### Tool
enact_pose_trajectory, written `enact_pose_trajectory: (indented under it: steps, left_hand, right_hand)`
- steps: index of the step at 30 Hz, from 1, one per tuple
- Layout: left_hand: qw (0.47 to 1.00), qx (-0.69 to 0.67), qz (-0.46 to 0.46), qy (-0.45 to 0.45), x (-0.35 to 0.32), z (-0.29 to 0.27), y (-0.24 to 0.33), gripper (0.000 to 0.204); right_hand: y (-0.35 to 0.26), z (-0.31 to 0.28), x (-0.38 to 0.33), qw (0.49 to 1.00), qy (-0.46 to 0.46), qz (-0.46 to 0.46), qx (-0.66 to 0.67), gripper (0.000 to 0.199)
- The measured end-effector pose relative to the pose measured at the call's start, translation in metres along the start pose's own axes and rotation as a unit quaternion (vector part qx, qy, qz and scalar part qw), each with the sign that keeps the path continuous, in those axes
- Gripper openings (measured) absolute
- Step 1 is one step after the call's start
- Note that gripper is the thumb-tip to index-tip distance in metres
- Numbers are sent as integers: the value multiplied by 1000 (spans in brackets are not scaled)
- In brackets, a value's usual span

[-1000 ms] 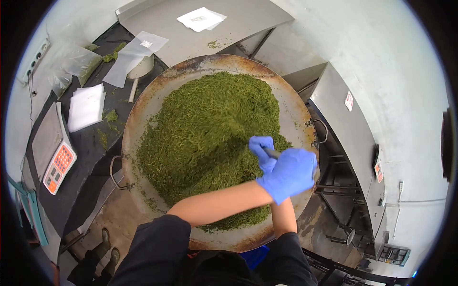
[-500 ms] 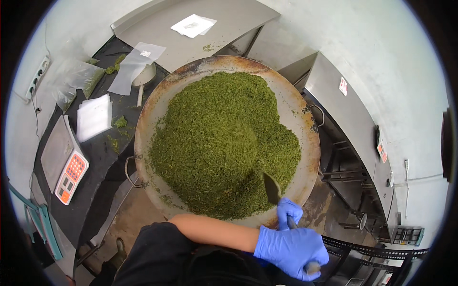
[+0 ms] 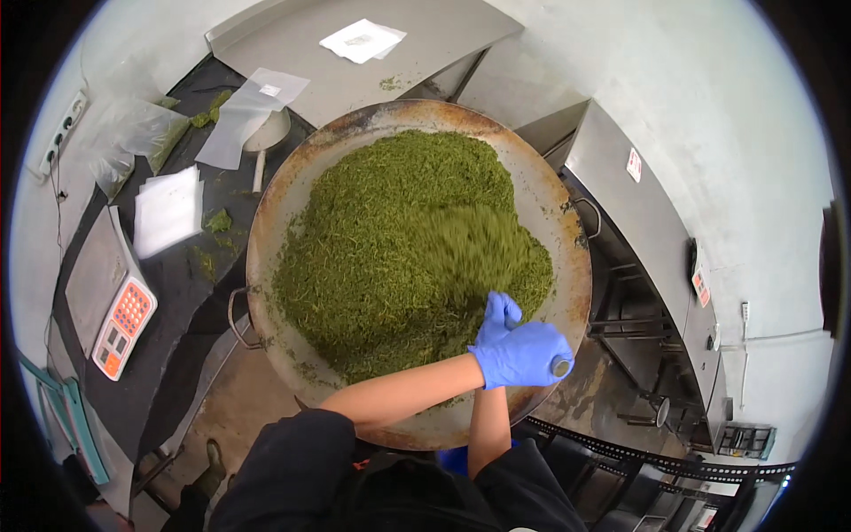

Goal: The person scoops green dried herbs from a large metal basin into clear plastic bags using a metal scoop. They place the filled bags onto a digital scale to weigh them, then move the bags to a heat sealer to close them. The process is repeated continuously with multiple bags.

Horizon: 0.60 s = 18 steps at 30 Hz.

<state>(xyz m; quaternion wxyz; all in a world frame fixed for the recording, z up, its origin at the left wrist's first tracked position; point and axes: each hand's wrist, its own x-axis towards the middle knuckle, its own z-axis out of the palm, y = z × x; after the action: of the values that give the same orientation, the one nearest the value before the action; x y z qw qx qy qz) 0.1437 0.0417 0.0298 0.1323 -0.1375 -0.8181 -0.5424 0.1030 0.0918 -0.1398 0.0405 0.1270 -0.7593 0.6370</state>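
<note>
Leaves (image 3: 381,239), green and finely shredded, lie heaped in a wide, round, rust-rimmed metal pan (image 3: 542,197), the heap's right part blurred. At its near right are 2 blue-gloved hands: the left hand (image 3: 525,355) wraps a round-ended grey handle (image 3: 561,365), and the right hand (image 3: 498,316), farther along toward the leaves, curls around it too, its grip partly hidden. Left of the pan, a black-covered bench (image 3: 191,288) carries 1 white scale with orange keys (image 3: 127,317) and some white rectangular sheets (image 3: 168,211). Beyond the pan's far left stands a grey steel bench (image 3: 292,53).
</note>
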Motion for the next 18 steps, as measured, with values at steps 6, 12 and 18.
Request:
enact_pose_trajectory:
  steps: [6, 12, 18]
  left_hand:
    - [998, -10, 64, 16, -6, -24, 41, 11]
    - [980, -73, 83, -164, -45, -57, 136, 10]
    - [913, -286, 33, -291, -76, -64, 110, 40]
  right_hand:
    - [-96, 17, 33, 989, -131, -47, 45, 33]
    - [-177, -32, -13, 884, -433, -156, 76, 36]
    - [-77, -72, -137, 888, -459, -26, 7, 28]
